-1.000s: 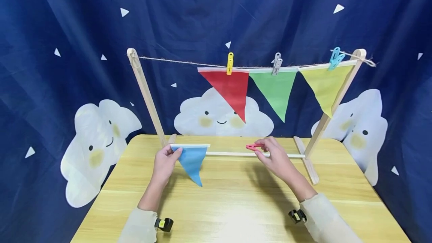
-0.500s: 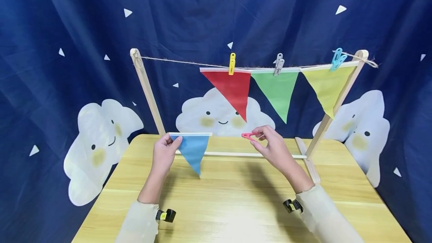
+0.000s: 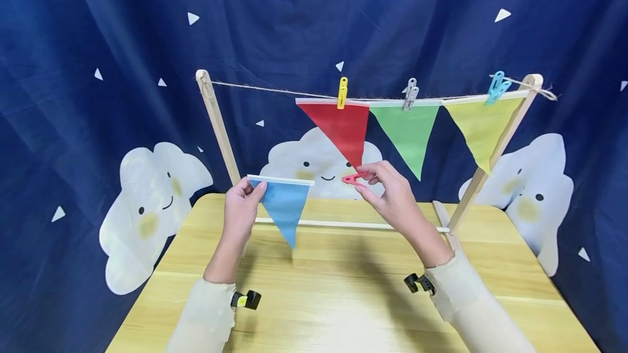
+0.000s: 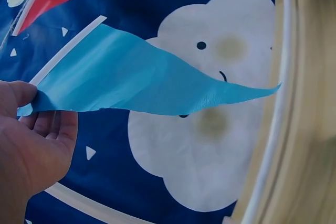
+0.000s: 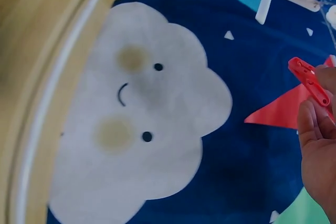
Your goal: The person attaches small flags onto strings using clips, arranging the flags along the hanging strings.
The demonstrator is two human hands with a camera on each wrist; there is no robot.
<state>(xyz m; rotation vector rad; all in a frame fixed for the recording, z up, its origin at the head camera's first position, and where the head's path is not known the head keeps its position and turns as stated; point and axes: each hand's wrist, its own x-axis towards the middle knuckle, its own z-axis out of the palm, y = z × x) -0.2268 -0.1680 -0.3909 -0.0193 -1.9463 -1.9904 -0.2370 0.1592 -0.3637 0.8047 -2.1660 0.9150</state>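
A blue triangular pennant with a white top band hangs from my left hand. Thumb and fingers pinch its upper left corner, as the left wrist view also shows at the blue cloth. My right hand pinches a red clothespin, its nose pointing left, just in front of the tip of the red pennant. In the right wrist view the clothespin sits between thumb and fingers. Both hands are below the twine, apart from it.
On the twine, a yellow clothespin holds the red pennant, a grey one the green pennant, and a light blue one the yellow pennant. Wooden posts and a white crossbar stand on the table.
Both hands have risen from near the crossbar, carrying the blue pennant and the red clothespin upward. The right hand has also moved left, narrowing the gap between them.
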